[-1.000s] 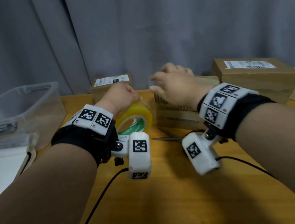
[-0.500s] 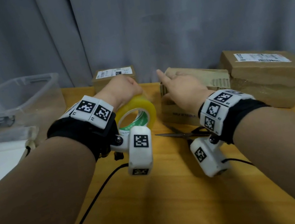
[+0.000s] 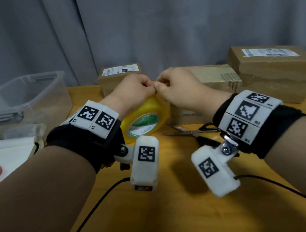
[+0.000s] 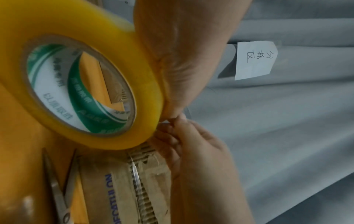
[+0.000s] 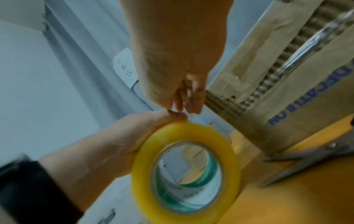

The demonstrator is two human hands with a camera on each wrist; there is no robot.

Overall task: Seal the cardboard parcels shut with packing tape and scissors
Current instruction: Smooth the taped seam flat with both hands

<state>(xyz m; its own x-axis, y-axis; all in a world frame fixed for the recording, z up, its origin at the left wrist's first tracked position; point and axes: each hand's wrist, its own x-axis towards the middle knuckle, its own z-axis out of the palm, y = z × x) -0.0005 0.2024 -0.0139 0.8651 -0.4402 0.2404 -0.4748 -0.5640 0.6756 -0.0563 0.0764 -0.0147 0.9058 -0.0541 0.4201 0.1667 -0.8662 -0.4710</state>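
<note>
My left hand [image 3: 133, 92] grips the yellow tape roll [image 3: 144, 120] around its upper rim, holding it on edge above the wooden worktop [image 3: 175, 214], its green-printed core facing me. My right hand [image 3: 179, 88] has thumb and forefinger pinched at the top of the roll, right against my left fingertips; whether a loose tape end sits in that pinch I cannot tell, though the left wrist view shows a thin clear edge there. The scissors [image 3: 190, 132] lie flat on the worktop just beside the roll, blades pointing left, untouched. Directly behind the roll stands a cardboard parcel [image 3: 214, 84] with blue lettering and exposed corrugated edge. A second labelled parcel [image 3: 120, 76] sits behind my left hand, a third [image 3: 277, 71] at far right. A clear plastic bin [image 3: 30, 98] stands at left
</note>
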